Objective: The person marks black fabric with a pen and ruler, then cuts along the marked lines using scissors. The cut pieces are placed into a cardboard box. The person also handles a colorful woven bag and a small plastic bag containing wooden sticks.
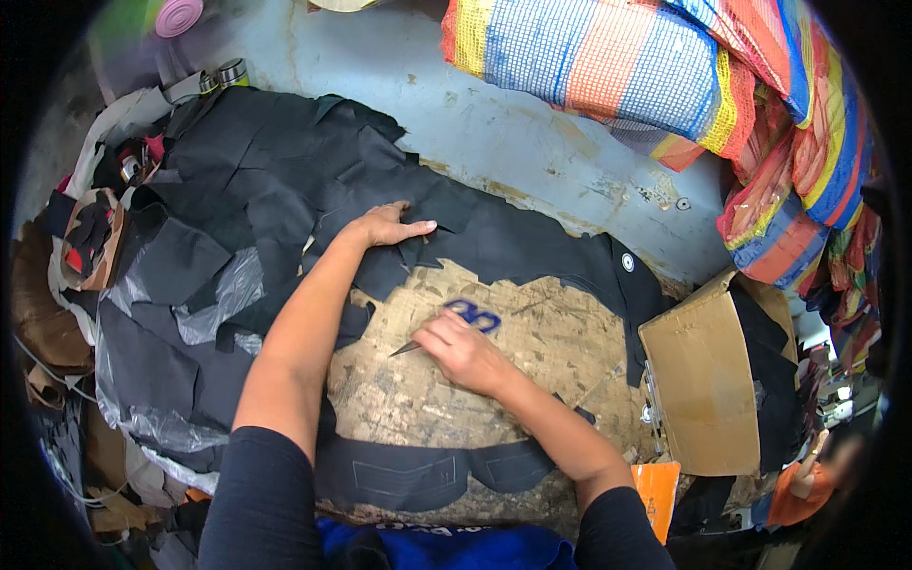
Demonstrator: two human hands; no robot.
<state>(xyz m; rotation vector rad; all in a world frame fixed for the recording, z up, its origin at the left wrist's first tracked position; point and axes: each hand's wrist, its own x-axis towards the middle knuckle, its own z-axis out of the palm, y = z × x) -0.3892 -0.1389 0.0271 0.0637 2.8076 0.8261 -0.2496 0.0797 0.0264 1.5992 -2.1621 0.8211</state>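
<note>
My left hand (385, 226) rests on a heap of black sheet pieces (256, 171), leather-like or fabric. Its thumb sticks out to the right, apart from the fingers, and I see nothing held in it. Over the worn tan board (380, 399), my right hand (465, 354) is closed around scissors with blue handle loops (474, 316). Their dark pointed tip comes out on the left of the hand; the middle is hidden by my fingers. A long black sheet (532, 237) runs along the board's far edge. Near me lies a black piece (404, 475) with pale drawn outlines.
At right stands an open cardboard box (708, 380) with black material. An orange sheet (655, 494) lies before it. Striped woven bags (608, 66) bulge over the far right. A white roundel (627, 262) sits on the black sheet. Another person (798, 494) is at the lower right.
</note>
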